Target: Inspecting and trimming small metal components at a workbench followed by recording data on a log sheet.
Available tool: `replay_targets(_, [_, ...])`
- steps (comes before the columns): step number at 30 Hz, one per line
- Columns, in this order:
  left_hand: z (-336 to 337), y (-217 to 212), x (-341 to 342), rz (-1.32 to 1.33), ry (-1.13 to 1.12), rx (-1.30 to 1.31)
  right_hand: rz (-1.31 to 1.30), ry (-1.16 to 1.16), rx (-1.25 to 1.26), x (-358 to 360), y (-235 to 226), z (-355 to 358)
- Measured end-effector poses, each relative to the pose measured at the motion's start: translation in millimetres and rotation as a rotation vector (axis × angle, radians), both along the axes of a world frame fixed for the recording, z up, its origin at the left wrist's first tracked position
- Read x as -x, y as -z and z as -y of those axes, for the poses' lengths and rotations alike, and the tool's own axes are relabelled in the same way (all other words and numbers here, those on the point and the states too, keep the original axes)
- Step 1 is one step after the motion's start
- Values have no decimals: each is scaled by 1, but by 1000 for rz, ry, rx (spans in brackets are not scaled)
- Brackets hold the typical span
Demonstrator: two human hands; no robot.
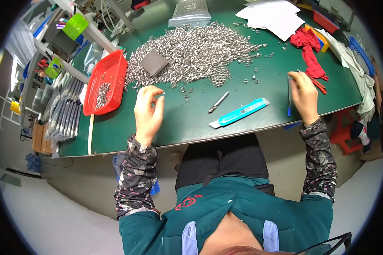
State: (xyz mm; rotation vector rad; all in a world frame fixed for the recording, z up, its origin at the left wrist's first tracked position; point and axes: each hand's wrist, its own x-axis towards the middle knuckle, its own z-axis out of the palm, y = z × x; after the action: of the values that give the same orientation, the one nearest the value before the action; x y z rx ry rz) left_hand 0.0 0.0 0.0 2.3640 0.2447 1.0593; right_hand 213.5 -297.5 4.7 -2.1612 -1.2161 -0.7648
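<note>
Teal jacket [242, 212] nearest; green table [191, 123]; left hand [148, 111] fingers pinching small ring; right hand [304, 95] gripping thin rod [289, 95].

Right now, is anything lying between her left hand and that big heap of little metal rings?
Nothing visible blocks it. The left hand rests on the green table just below the heap of metal rings, with only a few stray rings between.

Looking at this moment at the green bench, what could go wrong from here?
The utility knife lies close to the table's near edge; a forearm could knock it off. Stray metal rings scattered past the big pile could roll away. The left hand pinches something tiny that could slip.
</note>
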Motion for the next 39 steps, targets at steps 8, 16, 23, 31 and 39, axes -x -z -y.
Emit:
replay_targets(8, [-35,15,-27,-279,72,92,-78,-420,417,45,6,-111])
replay_targets(16, [-27,20,-89,-443,77,-31,-139,-479,517,35,12,-127])
replay_targets(23, [-18,18,-97,-494,54,-61,-763,-540,488,9,-20,-117])
replay_targets(31, [-24,21,-96,-369,97,-22,-1266,-656,-364,-17,-30,-149])
replay_targets(39, [-59,4,-76,30,379,1214,-1217,-500,-434,-10,-1,-154])
